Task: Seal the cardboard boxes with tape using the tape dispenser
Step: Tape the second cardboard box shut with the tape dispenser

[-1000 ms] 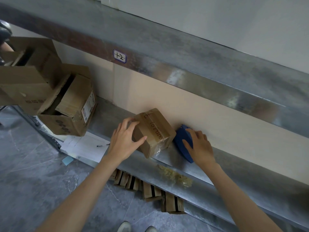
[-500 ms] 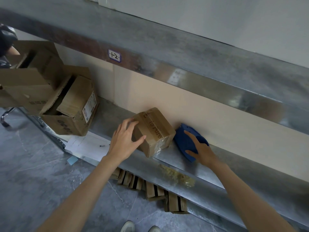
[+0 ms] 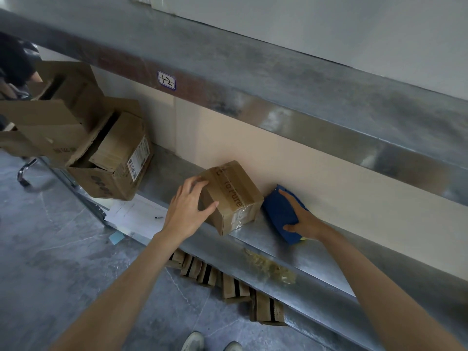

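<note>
A small brown cardboard box (image 3: 234, 192) with clear tape over its top seam and front side sits on the metal shelf (image 3: 283, 249). My left hand (image 3: 186, 210) grips its left end, fingers on top and thumb on the near side. Just right of the box lies the blue tape dispenser (image 3: 277, 211), against the beige back wall. My right hand (image 3: 302, 219) holds the dispenser, index finger stretched along its top and thumb at its near edge.
Open cardboard boxes (image 3: 111, 158) are piled at the shelf's left end, with paper sheets and a pen (image 3: 136, 215) beside them. Crumpled tape (image 3: 269, 266) lies on the shelf's front. Striped cartons (image 3: 228, 282) stand underneath. An upper shelf (image 3: 253, 79) overhangs. A person (image 3: 12, 62) sits far left.
My right hand slid from on top of the dispenser to its right end and took hold of it. My left hand and the box stayed in place.
</note>
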Demonstrator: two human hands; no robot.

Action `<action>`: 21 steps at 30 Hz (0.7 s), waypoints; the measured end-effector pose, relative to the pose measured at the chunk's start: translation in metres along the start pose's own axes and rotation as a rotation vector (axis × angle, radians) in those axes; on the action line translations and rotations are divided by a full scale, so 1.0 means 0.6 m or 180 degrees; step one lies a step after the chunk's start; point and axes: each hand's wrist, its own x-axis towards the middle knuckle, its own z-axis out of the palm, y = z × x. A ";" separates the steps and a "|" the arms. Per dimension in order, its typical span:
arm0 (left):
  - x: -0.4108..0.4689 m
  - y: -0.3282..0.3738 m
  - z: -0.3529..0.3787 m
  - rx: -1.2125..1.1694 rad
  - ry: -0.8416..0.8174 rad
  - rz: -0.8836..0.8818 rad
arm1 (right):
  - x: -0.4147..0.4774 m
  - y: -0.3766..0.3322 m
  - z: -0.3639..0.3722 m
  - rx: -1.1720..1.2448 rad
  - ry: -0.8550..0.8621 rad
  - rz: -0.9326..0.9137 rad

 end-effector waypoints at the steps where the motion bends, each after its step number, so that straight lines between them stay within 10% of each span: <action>1: -0.002 0.001 0.001 0.0008 0.0015 -0.0014 | 0.003 0.001 0.000 0.0001 0.0006 0.0032; 21: -0.070 0.021 -0.014 0.0140 0.0275 -0.0179 | -0.013 -0.010 0.003 -0.0200 0.0323 -0.0371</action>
